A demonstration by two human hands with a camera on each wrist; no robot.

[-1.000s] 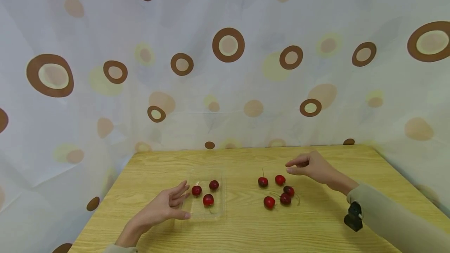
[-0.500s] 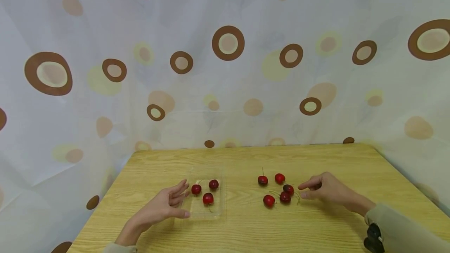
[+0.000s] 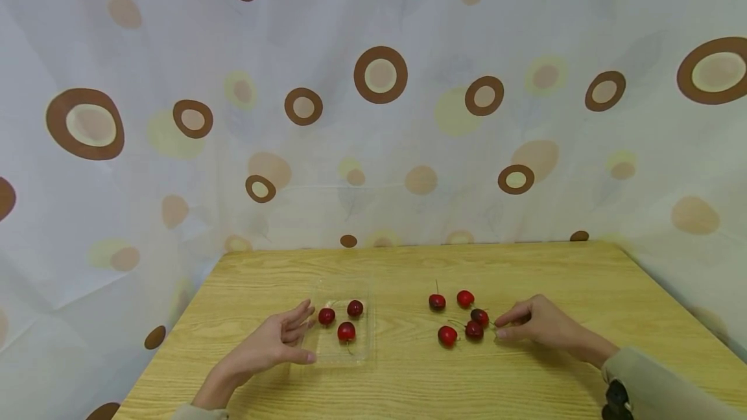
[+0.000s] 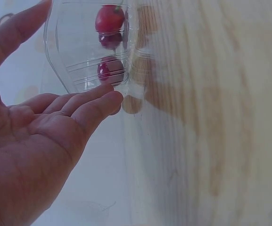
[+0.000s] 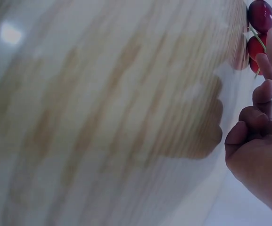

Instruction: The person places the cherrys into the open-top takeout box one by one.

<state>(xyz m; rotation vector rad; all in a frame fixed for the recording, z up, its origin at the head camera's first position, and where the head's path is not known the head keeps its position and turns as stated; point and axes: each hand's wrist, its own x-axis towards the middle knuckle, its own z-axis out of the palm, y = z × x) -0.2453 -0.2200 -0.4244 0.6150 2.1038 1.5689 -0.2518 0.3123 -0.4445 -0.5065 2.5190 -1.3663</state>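
Pale sheeting [image 3: 327, 18] printed with brown rings and soft beige and yellow spots rises behind a wood-grain table [image 3: 403, 387].

Low over the right part of the table, a person's right hand [image 3: 543, 326] has its thumb and forefinger drawn close together at a thin stem [image 5: 259, 39]; the other fingers bend toward the palm. Whether the fingertips pinch the stem or are only beside it, I cannot tell.

Just left of those fingertips is a dark cherry [image 3: 480, 317], with a second cherry [image 3: 474, 330] against it on the wearer's side. Three more cherries lie loosely around this pair: a bright one [image 3: 465, 299] farther back, one with its stem pointing away [image 3: 437, 303], and one nearer the wearer [image 3: 447, 336]. All five appear to rest on the table; none looks lifted.

Well apart, on the left, the left hand [image 3: 271, 342] is relaxed and grasps nothing. Its palm faces a clear box [image 3: 327, 350], fingertips by the box's left wall, thumb by its near corner; contact is hard to judge.

Inside the box are three cherries, spaced apart: left [image 3: 326, 317], back right [image 3: 355, 308] and front [image 3: 346, 332]. By count, three of the eight cherries in sight are boxed and five are outside, so fewer than half are in.

Farther out, light sleeves [image 3: 659, 378] cover both forearms, and a black device [image 3: 616, 400] sits at the right cuff.
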